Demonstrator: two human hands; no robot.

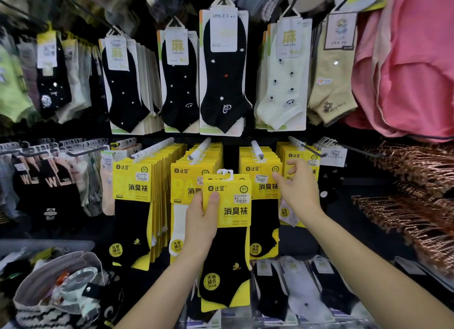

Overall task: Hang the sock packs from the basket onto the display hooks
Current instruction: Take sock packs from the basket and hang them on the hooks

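Near left: grey fabric basket (40,278) with loose packed items inside, contents blurred. Near right: flat-lying black and white sock packs (297,291) on the lower shelf.

Left hand (201,221) grips a yellow-carded pack of black ankle socks (227,232). Its thumb lies across the card front and the fingers are wrapped behind the left edge. The pack is upright, with the white plastic hanger tab (226,174) at its top. It is held in front of the middle column of hanging packs, below the peg and not on it.

Right hand (298,191) is raised just right of the held pack, fingers loosely spread, nothing in its grasp. The fingertips are at the front of the hanging yellow packs (260,181) in the next column to the right. Contact cannot be confirmed.

Middle distance: white-sleeved display hooks (202,148) project toward the camera, each loaded with a stack of identical yellow packs.

Far: upper row of black patterned socks on white cards (222,82), with cream socks (282,87) and beige socks (330,82) to their right. Pink garment (412,70) at far right, and copper-coloured wire hangers (422,205) below it.
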